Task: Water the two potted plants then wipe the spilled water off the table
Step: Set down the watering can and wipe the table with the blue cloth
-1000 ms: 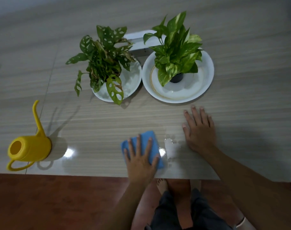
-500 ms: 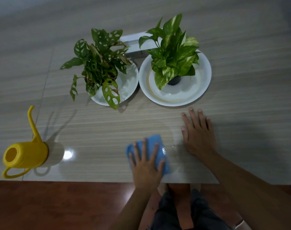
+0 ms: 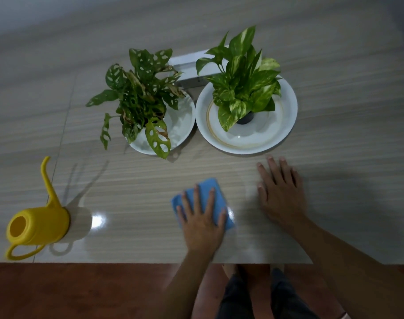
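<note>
step: wiping spill | left hand [image 3: 202, 223] pressing blue cloth [image 3: 210, 192] flat, fingers spread, near table [image 3: 127, 192] front edge | right hand [image 3: 280, 192] bracing beside cloth, fingers apart | tip: keeping palm pressure even, overlapping strokes

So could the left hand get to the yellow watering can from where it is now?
Probably yes. The left hand lies flat on the blue cloth, and only bare table separates it from the watering can.

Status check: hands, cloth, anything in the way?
Left hand flat on blue cloth. Right hand flat on table, empty. Nothing blocking.
</note>
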A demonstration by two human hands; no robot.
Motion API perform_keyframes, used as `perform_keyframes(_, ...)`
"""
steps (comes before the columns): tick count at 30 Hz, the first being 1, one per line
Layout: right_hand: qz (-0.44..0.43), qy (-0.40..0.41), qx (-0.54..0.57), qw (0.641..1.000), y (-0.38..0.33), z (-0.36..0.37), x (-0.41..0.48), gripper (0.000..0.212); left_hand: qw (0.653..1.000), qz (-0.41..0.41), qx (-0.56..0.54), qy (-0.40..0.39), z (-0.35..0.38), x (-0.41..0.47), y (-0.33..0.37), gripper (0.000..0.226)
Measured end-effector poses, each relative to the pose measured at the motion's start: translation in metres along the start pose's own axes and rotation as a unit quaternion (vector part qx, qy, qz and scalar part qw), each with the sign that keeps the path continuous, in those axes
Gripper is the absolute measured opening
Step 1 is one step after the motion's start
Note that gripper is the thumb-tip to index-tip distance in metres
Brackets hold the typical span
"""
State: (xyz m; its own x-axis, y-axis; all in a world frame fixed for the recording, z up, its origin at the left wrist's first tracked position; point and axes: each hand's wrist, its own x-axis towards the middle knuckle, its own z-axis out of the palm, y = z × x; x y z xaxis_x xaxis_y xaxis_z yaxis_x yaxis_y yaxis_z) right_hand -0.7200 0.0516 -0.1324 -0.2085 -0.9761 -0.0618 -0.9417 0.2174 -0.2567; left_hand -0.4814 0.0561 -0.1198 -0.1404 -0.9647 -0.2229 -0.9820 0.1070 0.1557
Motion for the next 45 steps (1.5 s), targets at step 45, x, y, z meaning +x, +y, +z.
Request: perform_keyframes(45, -0.003, 0.044, 0.009, 0.999, 0.089, -0.015, -0.018, 0.055, 0.998, 0.063, 0.001, 0.006, 0.031, -0.073, 0.084, 0.067)
